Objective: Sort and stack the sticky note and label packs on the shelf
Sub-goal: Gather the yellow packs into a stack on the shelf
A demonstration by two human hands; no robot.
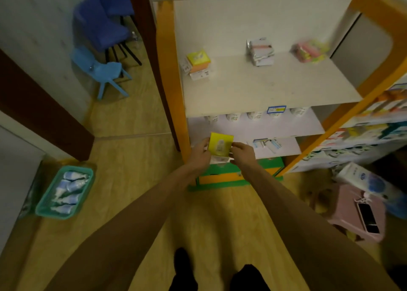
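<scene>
Both hands pinch one flat yellow sticky-note pack (221,144) — left hand (199,155) on its left edge, right hand (242,155) on its right, fingers curled round it, a white pack (220,159) tucked under. The grip sits in front of and below the white shelf board with orange frame (264,88). Above the grip the board's front half is bare; up-left a yellow-orange stack of packs (198,62), straight up a silver-wrapped white pack pile (259,51), up-right a pink-yellow wrapped bundle (309,50) — all blurred.
</scene>
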